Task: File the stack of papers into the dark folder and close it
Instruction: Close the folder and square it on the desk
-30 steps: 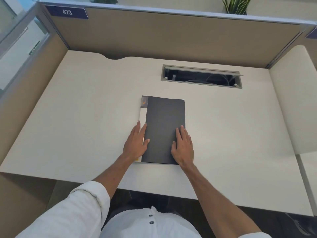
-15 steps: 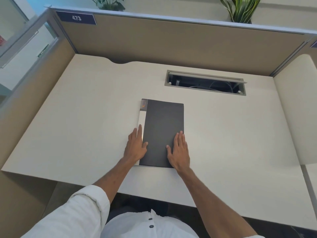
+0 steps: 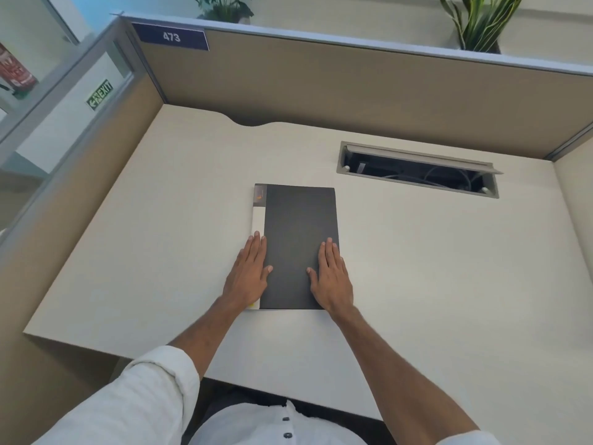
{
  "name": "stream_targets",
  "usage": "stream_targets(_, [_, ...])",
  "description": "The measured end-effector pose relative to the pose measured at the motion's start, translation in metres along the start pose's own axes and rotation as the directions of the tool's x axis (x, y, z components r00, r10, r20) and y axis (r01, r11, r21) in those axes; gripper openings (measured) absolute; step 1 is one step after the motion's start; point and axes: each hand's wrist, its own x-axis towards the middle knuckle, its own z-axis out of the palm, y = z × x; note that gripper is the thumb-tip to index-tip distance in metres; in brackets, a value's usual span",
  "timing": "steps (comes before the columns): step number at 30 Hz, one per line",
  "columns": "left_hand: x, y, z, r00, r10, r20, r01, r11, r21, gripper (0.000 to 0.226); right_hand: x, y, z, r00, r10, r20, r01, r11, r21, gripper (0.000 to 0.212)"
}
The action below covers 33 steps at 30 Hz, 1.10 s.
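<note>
The dark folder (image 3: 300, 232) lies closed and flat in the middle of the cream desk (image 3: 433, 268). A pale strip with a small orange mark runs along its left edge (image 3: 257, 216). No loose papers show. My left hand (image 3: 248, 274) rests flat, palm down, on the folder's lower left edge, partly on the desk. Flat on the folder's lower right corner lies my right hand (image 3: 332, 277), fingers together and stretched out. Neither hand grips anything.
An open cable slot (image 3: 417, 170) with wires inside is sunk into the desk at the back right. Tan partition walls (image 3: 321, 88) close the desk at the back and left, with a "473" label (image 3: 171, 36). Plants stand behind the partition.
The view has tilted upward, so desk and folder sit lower in the frame. Both hands stay flat on the folder's lower corners, their fingers now drawn closer together.
</note>
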Motion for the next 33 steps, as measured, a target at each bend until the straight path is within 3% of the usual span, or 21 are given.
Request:
stream_targets(6, [0.040,-0.027,-0.022,0.999,0.048,0.023,-0.047,0.999,-0.002,0.074,0.043,-0.030,0.000,0.999,-0.049,0.003,0.049,0.999,-0.010,0.066])
stream_targets(16, [0.113,-0.056,-0.045,0.993,0.120,0.011,-0.120,0.993,0.019,0.072,0.115,-0.053,-0.004,1.000,0.002,-0.009,-0.002,0.999,0.047,0.064])
stream_targets(21, [0.149,-0.059,-0.054,0.988,0.151,0.008,-0.151,0.982,0.114,0.069,0.149,-0.055,-0.014,1.000,0.013,-0.010,-0.012,0.998,0.069,0.064])
stream_targets(33, [0.226,-0.053,-0.076,0.984,0.178,0.027,-0.180,0.975,0.129,0.068,0.216,-0.052,-0.036,0.998,0.042,-0.046,-0.037,0.993,0.111,0.065])
